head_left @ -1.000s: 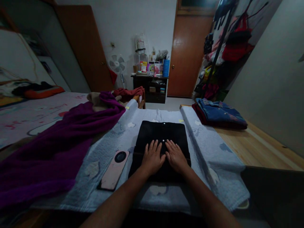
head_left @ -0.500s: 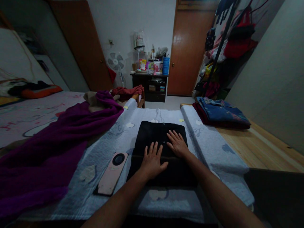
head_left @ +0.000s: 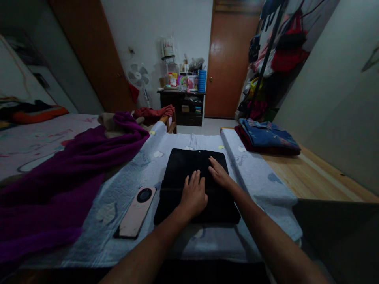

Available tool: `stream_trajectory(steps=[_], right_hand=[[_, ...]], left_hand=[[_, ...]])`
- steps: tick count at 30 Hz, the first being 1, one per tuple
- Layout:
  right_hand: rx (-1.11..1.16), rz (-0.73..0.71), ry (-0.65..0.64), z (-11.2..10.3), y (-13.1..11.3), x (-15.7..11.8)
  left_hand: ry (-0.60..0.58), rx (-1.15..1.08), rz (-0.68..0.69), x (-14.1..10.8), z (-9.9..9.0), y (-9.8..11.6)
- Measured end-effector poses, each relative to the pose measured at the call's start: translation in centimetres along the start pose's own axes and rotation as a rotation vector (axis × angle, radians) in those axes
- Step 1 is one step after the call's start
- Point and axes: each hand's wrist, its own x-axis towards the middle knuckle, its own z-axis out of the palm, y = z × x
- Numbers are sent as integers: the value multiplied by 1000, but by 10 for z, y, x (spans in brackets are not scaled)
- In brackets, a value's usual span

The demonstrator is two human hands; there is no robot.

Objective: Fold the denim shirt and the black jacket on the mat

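Observation:
A folded black garment [head_left: 177, 167] lies on the pale blue patterned cloth [head_left: 207, 244] in front of me. On its middle rests my left hand [head_left: 194, 194], palm down, with the fingers stretched forward and nothing held. My right hand [head_left: 219, 172] lies on the upper right part of the garment, seen from its side, fingers extended. Left of the garment is a pink phone [head_left: 136, 213] with a round black camera ring, back side up.
Purple cloth [head_left: 74, 177] is heaped at the left. Folded blue and dark red clothes [head_left: 268, 136] sit on a wooden surface [head_left: 319, 173] at the right. Beyond stand a fan [head_left: 138, 75], a dark cabinet [head_left: 181, 108] and a door [head_left: 222, 63].
My left hand has turned, with its thumb now nearer the fingers. The right hand has tilted onto its side, fingers closer together. The whole view has shifted slightly.

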Motion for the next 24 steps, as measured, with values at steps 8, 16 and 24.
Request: stream_trajectory(steps=[8, 16, 24], right_hand=[[-257, -3, -46, 19, -13, -74], [-304, -44, -136, 10, 4, -42], [-347, 24, -58, 13, 15, -9]], left_hand=[[-1, -5, -71, -4, 26, 5], [-4, 20, -48, -4, 24, 7], [1, 58, -54, -4, 27, 8]])
